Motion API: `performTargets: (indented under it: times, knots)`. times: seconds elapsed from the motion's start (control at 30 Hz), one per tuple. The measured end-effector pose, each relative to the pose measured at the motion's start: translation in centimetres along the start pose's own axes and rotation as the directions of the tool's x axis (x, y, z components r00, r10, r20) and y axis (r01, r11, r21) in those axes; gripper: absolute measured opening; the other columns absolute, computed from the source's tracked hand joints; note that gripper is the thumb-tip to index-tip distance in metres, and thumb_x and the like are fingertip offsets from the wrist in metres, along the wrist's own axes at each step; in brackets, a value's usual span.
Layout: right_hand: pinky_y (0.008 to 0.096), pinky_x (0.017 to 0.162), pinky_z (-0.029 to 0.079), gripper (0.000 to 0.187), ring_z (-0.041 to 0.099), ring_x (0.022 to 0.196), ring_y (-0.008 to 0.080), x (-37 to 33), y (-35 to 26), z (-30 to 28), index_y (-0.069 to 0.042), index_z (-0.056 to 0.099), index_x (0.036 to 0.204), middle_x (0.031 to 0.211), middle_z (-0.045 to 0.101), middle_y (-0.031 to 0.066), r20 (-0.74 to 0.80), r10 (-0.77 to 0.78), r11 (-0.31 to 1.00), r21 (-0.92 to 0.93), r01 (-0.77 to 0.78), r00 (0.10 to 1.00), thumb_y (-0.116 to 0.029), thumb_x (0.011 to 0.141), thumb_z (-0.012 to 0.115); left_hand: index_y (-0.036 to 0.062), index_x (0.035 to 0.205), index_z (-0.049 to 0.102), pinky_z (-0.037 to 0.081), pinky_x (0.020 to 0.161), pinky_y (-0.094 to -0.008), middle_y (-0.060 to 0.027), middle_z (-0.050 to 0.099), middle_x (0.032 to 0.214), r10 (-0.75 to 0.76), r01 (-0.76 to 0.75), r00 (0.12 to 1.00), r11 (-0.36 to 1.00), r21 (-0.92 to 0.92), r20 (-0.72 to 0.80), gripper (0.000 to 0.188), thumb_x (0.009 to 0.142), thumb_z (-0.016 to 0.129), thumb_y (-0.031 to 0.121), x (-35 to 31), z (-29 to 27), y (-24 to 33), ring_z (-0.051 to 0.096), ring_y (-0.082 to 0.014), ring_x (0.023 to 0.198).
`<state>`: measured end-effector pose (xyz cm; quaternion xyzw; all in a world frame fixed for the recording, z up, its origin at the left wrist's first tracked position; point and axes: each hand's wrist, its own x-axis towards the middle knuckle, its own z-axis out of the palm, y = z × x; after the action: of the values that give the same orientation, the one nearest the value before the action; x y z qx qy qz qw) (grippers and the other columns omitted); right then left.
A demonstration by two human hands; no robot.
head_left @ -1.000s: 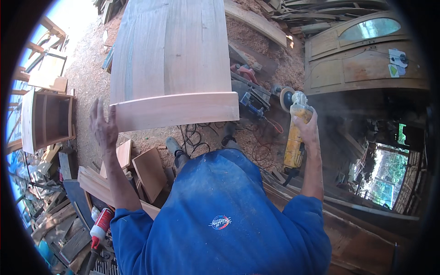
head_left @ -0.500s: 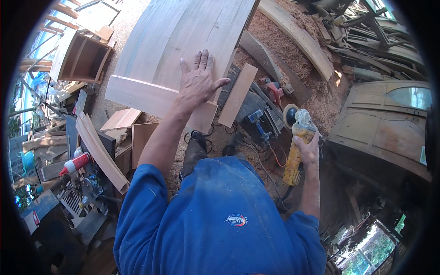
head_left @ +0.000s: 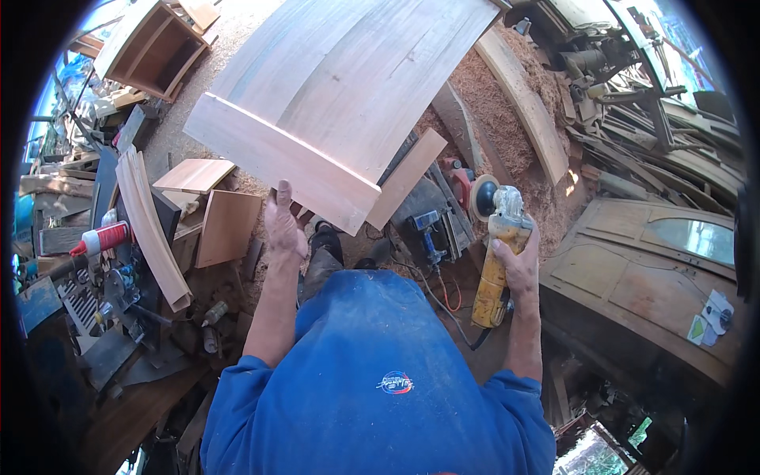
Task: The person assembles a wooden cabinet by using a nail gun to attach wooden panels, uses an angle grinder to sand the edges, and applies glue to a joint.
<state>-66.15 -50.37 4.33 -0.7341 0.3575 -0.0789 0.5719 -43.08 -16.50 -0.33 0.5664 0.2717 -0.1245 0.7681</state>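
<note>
A yellow angle grinder (head_left: 492, 286) with a round pad (head_left: 484, 197) is held upright in my right hand (head_left: 518, 261), its fingers wrapped round the body. My left hand (head_left: 285, 228) is at the near edge of a large pale wooden panel (head_left: 356, 87). The thumb meets the edge of the panel's crosswise end board (head_left: 277, 158); the fingers curl in beneath it, partly hidden. The pad is to the right of the panel and touches nothing that I can see.
A short plank (head_left: 408, 178) and a blue-handled tool (head_left: 428, 235) lie right of the panel. Curved boards (head_left: 150, 229), a red-and-white bottle (head_left: 103, 238) and a wooden cabinet (head_left: 158, 51) are on the left. A wooden door (head_left: 617, 269) lies at right; shavings cover the far floor.
My left hand has left the panel's top, where it lay flat, and moved back to the near edge. The grinder stays in my right hand. The view has shifted slightly.
</note>
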Motion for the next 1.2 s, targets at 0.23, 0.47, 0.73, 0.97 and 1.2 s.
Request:
performTargets:
  times: [0.23,0.47,0.73,0.97,1.2]
  knots:
    - [0.0419,0.105,0.047,0.096,0.057,0.124,0.029,1.9,-9.1,4.5,-0.002,0.019,0.156,0.138,0.052,0.0231,0.117,-0.08,0.988,-0.12,0.094,0.99,-0.017,0.083,0.078,-0.002,0.137,0.043,0.058,0.097,-0.036,-0.0141,0.062,0.123,0.251,-0.249,0.968,0.94,-0.233,-0.02,0.058,0.091,0.077,0.007,5.5,0.9,-3.7,0.064,-0.0248,0.111]
    - [0.0489,0.107,0.048,0.103,0.06,0.125,0.0397,3.9,-13.5,10.7,-0.007,0.012,0.159,0.139,0.054,0.0297,0.35,-0.117,0.943,-0.254,0.215,0.929,-0.018,0.082,0.08,-0.004,0.131,0.052,0.063,0.086,-0.038,-0.0152,0.067,0.116,0.244,-0.241,0.97,0.959,-0.152,0.0,0.044,0.095,0.072,0.009,11.3,-6.1,4.1,0.07,-0.0246,0.099]
    - [0.05,0.112,0.044,0.103,0.054,0.132,0.0447,5.3,-18.5,22.0,-0.005,0.008,0.16,0.142,0.051,0.0308,0.6,-0.187,0.78,-0.391,0.489,0.778,-0.026,0.086,0.077,-0.003,0.132,0.05,0.062,0.088,-0.0384,-0.0162,0.066,0.118,0.202,-0.188,0.967,0.977,-0.103,0.158,0.039,0.101,0.065,0.014,13.1,-8.9,7.5,0.07,-0.0249,0.101]
    - [0.0527,0.108,0.045,0.106,0.057,0.127,0.0457,5.8,-20.6,26.6,-0.002,0.005,0.16,0.14,0.052,0.0326,0.659,0.005,0.693,-0.544,0.472,0.752,-0.03,0.086,0.077,-0.0017,0.14,0.045,0.058,0.093,-0.0365,-0.0151,0.063,0.124,0.197,-0.172,0.969,0.971,-0.165,0.152,0.044,0.111,0.045,0.031,11.3,-9.1,7.2,0.066,-0.0236,0.11]
    - [0.0552,0.099,0.051,0.102,0.063,0.112,0.0521,5.9,-20.3,28.0,0.0,0.009,0.158,0.122,0.058,0.0382,0.711,-0.059,0.682,-0.484,0.549,0.701,-0.029,0.086,0.074,-0.0003,0.141,0.044,0.054,0.097,-0.0378,-0.0149,0.06,0.128,0.28,-0.28,0.96,0.96,-0.002,0.034,0.042,0.113,0.035,0.029,12.1,-8.0,6.3,0.063,-0.0234,0.115]
